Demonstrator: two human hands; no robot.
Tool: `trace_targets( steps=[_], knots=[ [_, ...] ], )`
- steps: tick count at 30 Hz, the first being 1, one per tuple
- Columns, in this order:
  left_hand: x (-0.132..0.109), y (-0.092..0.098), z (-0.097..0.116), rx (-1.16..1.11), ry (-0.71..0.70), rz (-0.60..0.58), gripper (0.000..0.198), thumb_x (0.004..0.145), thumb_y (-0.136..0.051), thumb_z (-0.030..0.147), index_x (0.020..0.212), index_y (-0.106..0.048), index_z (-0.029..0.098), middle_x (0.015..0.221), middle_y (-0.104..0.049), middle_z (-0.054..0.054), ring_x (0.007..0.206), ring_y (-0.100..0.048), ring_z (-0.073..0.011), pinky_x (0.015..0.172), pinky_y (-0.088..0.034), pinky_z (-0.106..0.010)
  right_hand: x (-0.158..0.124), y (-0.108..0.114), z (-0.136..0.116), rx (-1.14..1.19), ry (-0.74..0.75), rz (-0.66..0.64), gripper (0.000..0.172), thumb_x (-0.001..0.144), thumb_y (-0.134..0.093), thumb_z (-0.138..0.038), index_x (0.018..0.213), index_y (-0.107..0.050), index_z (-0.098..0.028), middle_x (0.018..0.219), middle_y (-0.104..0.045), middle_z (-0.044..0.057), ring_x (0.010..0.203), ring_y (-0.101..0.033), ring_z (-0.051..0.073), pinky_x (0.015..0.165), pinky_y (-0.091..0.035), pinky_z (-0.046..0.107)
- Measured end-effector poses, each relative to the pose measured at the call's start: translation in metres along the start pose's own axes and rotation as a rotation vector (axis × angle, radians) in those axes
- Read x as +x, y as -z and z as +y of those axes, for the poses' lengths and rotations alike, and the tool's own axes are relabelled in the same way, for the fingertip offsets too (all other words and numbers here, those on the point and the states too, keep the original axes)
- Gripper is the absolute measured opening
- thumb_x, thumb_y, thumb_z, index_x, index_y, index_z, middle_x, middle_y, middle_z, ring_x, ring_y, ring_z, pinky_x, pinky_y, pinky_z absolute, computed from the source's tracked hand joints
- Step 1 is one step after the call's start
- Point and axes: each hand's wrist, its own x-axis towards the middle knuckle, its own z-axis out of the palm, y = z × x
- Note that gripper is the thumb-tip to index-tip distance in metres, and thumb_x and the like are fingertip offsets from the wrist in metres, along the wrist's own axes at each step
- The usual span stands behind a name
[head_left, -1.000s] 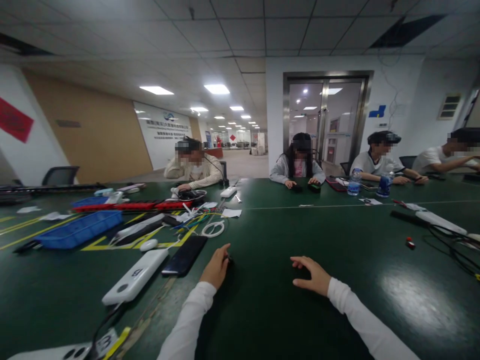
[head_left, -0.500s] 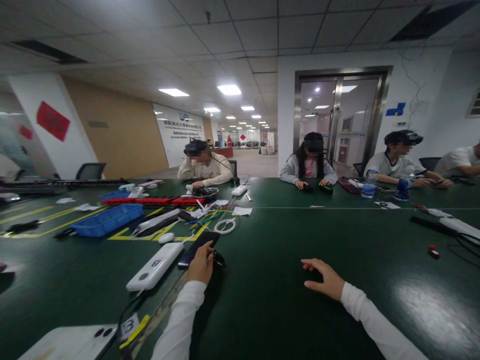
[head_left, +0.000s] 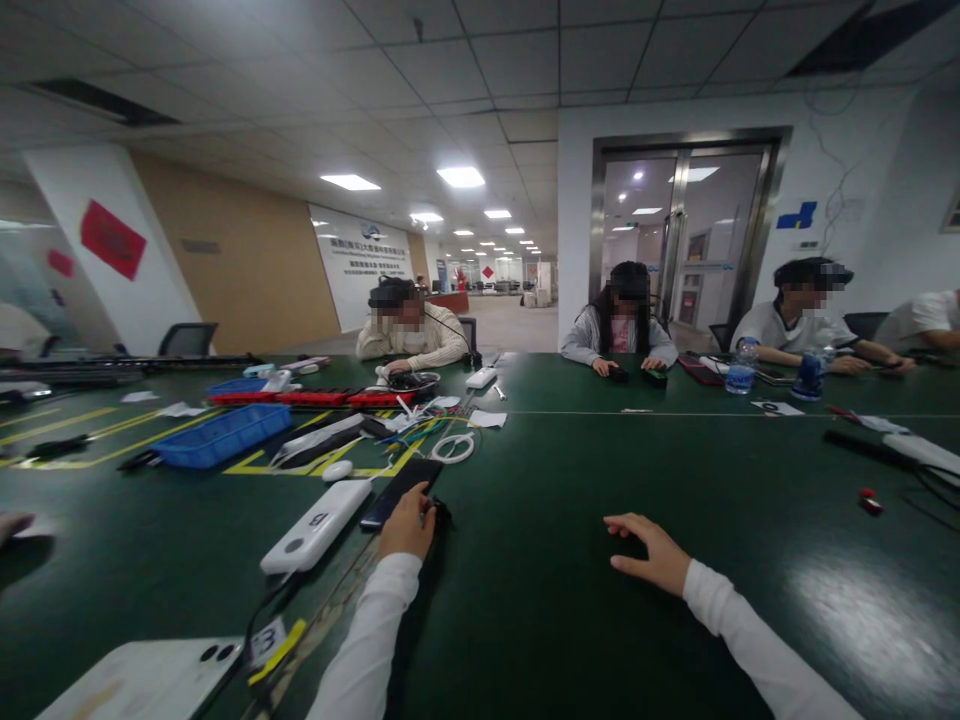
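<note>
My left hand [head_left: 409,525] rests on the dark green table [head_left: 540,600] with its fingers curled round a small black object [head_left: 439,513] that I cannot make out. It lies just right of a black phone [head_left: 401,491] and a white power strip [head_left: 319,525]. My right hand [head_left: 651,553] lies further right on the bare tabletop, palm down, fingers loosely bent and apart, holding nothing. Both arms wear white sleeves.
A blue tray [head_left: 222,437], red strips [head_left: 300,398], coloured wires [head_left: 412,432] and a white cable coil [head_left: 451,448] lie at the left. A white device [head_left: 142,683] sits at the near left edge. Several people work across the table. A small red item [head_left: 870,502] lies at the right.
My left hand drew back toward me and leftward, closing on the small black object beside the phone. The view swung left. My right hand barely moved.
</note>
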Motion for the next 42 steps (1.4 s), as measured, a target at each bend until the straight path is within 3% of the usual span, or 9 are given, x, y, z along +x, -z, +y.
trace_targets(
  steps=[12, 21, 31, 36, 42],
  knots=[
    [0.004, -0.003, 0.001, 0.001, 0.013, -0.019, 0.041, 0.071, -0.046, 0.025, 0.111, -0.042, 0.017, 0.092, -0.056, -0.005, 0.083, -0.055, -0.0168, 0.075, -0.044, -0.031, 0.001, 0.002, -0.001, -0.007, -0.003, -0.011, 0.046, 0.075, -0.053, -0.042, 0.117, -0.04, -0.027, 0.108, -0.049, 0.002, 0.1, -0.045, 0.021, 0.086, -0.037, 0.037],
    [0.005, -0.003, -0.001, 0.011, 0.049, -0.103, 0.037, 0.072, -0.046, 0.03, 0.108, -0.045, 0.02, 0.093, -0.061, -0.005, 0.085, -0.056, -0.0167, 0.075, -0.043, -0.03, 0.002, -0.001, 0.004, -0.02, 0.028, 0.009, 0.044, 0.075, -0.053, -0.042, 0.114, -0.044, -0.025, 0.107, -0.049, 0.003, 0.099, -0.046, 0.021, 0.086, -0.038, 0.037],
    [0.003, -0.003, -0.003, 0.023, -0.027, -0.078, 0.023, 0.073, -0.044, 0.032, 0.088, -0.056, 0.021, 0.095, -0.059, -0.003, 0.086, -0.056, -0.0169, 0.077, -0.042, -0.029, 0.001, -0.001, 0.005, -0.016, 0.016, -0.007, 0.043, 0.075, -0.053, -0.043, 0.114, -0.044, -0.027, 0.111, -0.047, 0.002, 0.1, -0.045, 0.021, 0.085, -0.039, 0.036],
    [-0.005, -0.006, 0.026, -0.043, -0.047, -0.114, 0.02, 0.074, -0.043, 0.03, 0.085, -0.057, 0.022, 0.091, -0.06, -0.002, 0.086, -0.055, -0.0169, 0.079, -0.041, -0.03, 0.004, -0.003, 0.01, -0.044, 0.019, 0.01, 0.043, 0.074, -0.054, -0.042, 0.112, -0.046, -0.025, 0.108, -0.048, 0.003, 0.098, -0.046, 0.021, 0.085, -0.037, 0.037],
    [-0.033, -0.026, 0.109, -0.18, -0.299, -0.202, 0.024, 0.076, -0.041, 0.029, 0.094, -0.055, 0.024, 0.094, -0.06, -0.004, 0.088, -0.055, -0.0161, 0.08, -0.041, -0.031, 0.01, -0.004, 0.014, -0.062, 0.019, 0.01, 0.045, 0.072, -0.057, -0.042, 0.113, -0.045, -0.026, 0.106, -0.049, 0.003, 0.098, -0.046, 0.021, 0.084, -0.037, 0.037]
  ],
)
